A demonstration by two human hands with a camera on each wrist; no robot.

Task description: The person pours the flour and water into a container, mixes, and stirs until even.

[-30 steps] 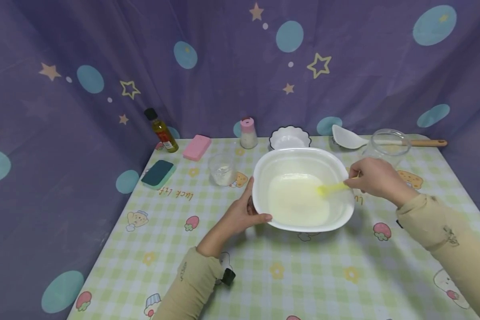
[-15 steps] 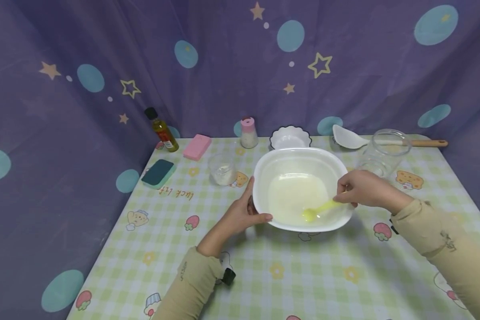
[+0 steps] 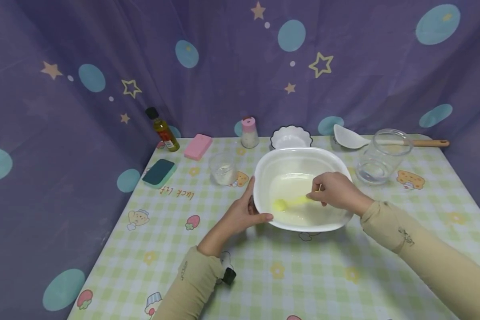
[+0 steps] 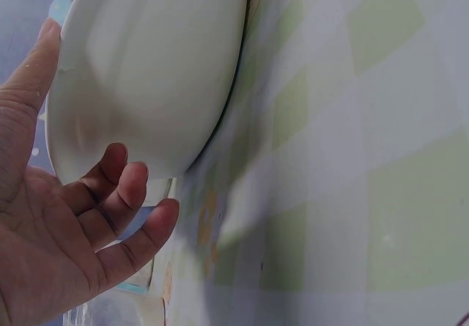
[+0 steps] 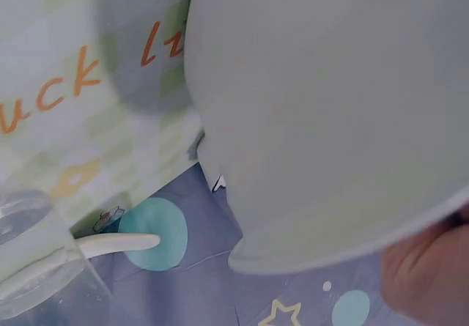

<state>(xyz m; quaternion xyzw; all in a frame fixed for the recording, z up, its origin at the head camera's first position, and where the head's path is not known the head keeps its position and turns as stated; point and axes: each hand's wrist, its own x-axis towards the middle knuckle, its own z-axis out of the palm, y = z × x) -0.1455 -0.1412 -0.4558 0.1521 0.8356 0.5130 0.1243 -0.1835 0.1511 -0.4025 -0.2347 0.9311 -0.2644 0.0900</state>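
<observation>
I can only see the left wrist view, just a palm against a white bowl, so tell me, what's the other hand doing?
Observer: The right hand holds a yellow spoon by its handle, spoon head down in the white bowl.
Operator: Is there anything in the bowl?
Observer: Yes, a shallow pool of pale milky liquid covers its bottom.
Operator: My view shows the fingers loose. Is the left hand actually on the bowl?
Observer: From the head view, the left hand cups the bowl's left side, thumb lying along the rim.
Operator: What's nearest on the table beyond that hand?
Observer: A small clear glass stands just left of the bowl, not touching it.
</observation>
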